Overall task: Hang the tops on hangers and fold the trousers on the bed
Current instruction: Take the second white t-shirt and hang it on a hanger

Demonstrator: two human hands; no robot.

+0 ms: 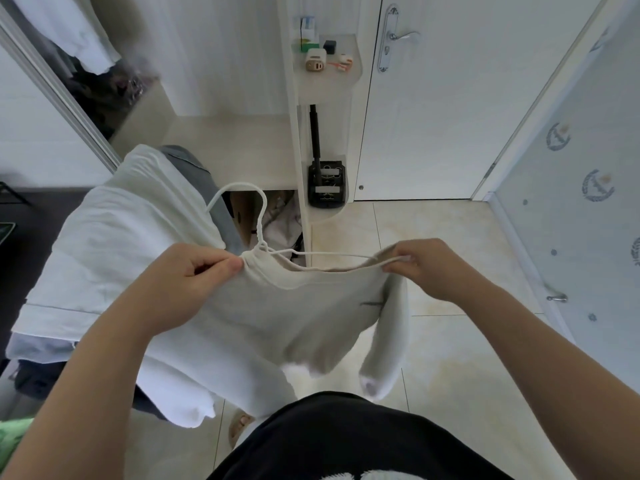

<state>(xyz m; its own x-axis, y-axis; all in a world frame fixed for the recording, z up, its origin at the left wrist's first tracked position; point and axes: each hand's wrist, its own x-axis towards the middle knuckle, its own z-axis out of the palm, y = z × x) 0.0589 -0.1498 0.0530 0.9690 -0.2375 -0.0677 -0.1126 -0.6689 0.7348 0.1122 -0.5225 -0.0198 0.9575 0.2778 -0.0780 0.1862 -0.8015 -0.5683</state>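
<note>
A cream long-sleeved top hangs in front of me with a white hanger partly inside its neck, hook pointing up and away. My left hand pinches the neckline at the left, beside the hanger's base. My right hand pinches the right end of the neckline together with the hanger's arm. One sleeve dangles at the right. More white and grey clothes are draped in a pile at my left.
A white wardrobe stands ahead with an open sliding door and hanging clothes inside. A side shelf holds small items. A black device sits on the lower shelf. A white door is ahead right. Tiled floor lies below.
</note>
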